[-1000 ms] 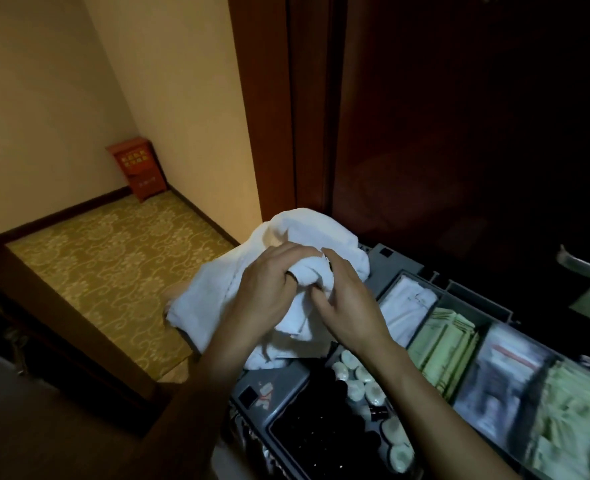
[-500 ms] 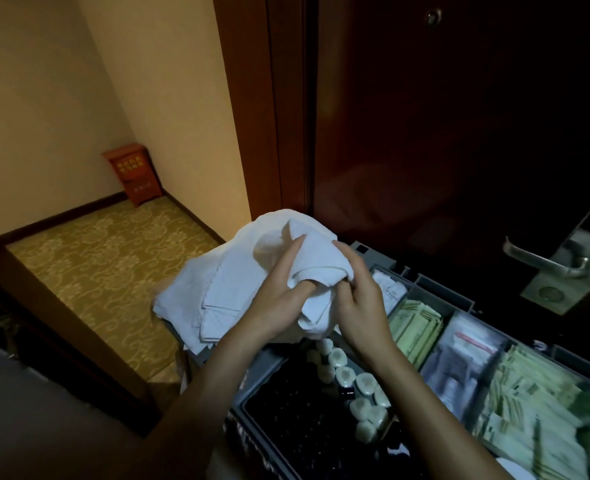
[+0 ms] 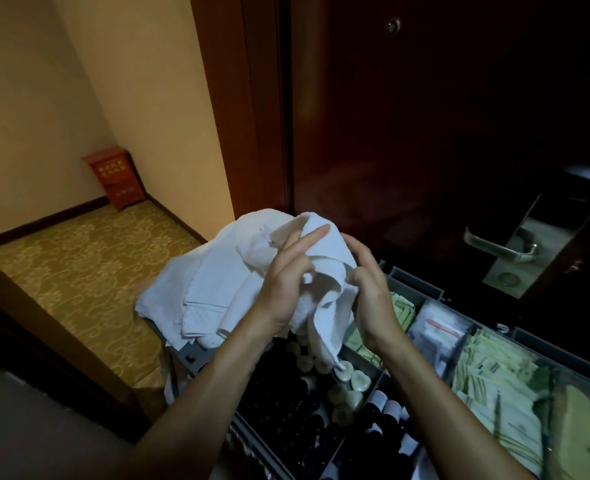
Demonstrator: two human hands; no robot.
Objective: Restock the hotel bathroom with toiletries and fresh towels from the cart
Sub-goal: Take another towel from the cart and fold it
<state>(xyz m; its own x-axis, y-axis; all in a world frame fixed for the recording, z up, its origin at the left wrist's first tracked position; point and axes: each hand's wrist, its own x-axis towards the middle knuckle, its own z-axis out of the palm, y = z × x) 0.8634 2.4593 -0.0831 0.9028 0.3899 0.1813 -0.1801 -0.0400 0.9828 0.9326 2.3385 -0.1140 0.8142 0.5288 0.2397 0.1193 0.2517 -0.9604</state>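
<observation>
A crumpled white towel (image 3: 217, 285) is bunched above the left end of the grey cart tray (image 3: 407, 277). My left hand (image 3: 286, 275) grips a fold of it, index finger stretched out over the cloth. My right hand (image 3: 369, 282) pinches the towel's right edge, and a corner hangs down over the small white-capped bottles (image 3: 350, 379). The tray's compartments hold dark bottles (image 3: 286, 420), green packets (image 3: 494, 379) and white wrapped packets (image 3: 439, 330).
A dark wooden door (image 3: 425, 116) with a metal lever handle (image 3: 501, 249) stands right behind the cart. To the left lies a patterned yellow carpet (image 3: 89, 265) with a small red cabinet (image 3: 116, 178) in the far corner. A dark wooden edge (image 3: 44, 317) crosses the lower left.
Both hands have lifted and reworked the towel; my left index finger now sticks out, and a towel corner hangs over the bottles. The view has tilted, showing more of the door handle.
</observation>
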